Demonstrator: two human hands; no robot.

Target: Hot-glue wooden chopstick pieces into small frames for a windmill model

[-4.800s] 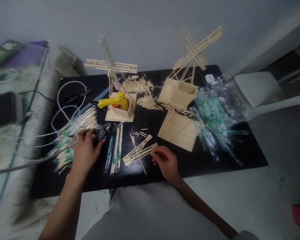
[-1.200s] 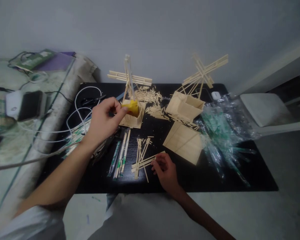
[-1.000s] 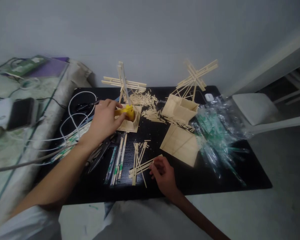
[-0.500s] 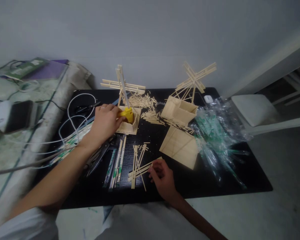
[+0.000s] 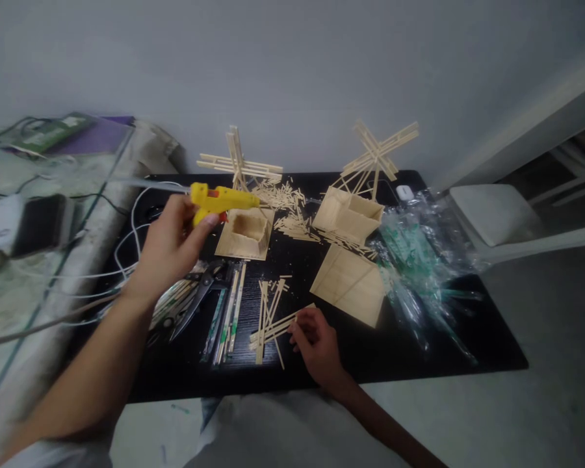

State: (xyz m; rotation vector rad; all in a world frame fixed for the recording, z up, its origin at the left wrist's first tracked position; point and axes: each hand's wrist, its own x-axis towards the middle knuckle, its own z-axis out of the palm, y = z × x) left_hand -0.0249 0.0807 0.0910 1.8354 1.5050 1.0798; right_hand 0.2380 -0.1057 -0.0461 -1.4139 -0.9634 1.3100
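Observation:
My left hand (image 5: 168,244) is closed round the grip of a yellow glue gun (image 5: 221,199), held in the air with its nozzle pointing right over a small open wooden box (image 5: 246,234). My right hand (image 5: 316,344) rests on the black table (image 5: 419,354) with its fingers curled on the end of a bundle of thin wooden sticks (image 5: 273,322). Black pliers (image 5: 195,302) lie below the left hand, beside wrapped chopsticks (image 5: 229,309).
Two stick windmill shapes (image 5: 236,162) (image 5: 377,153) stand at the back. A second wooden box (image 5: 348,211) and a flat stick panel (image 5: 348,283) lie right of centre. Clear plastic wrappers (image 5: 419,257) pile at the right. White cables (image 5: 136,227) trail at the left.
My left hand let go of the pliers, reached to the glue gun in the wooden box, and has lifted it out to the upper left. My right hand stays on the sticks.

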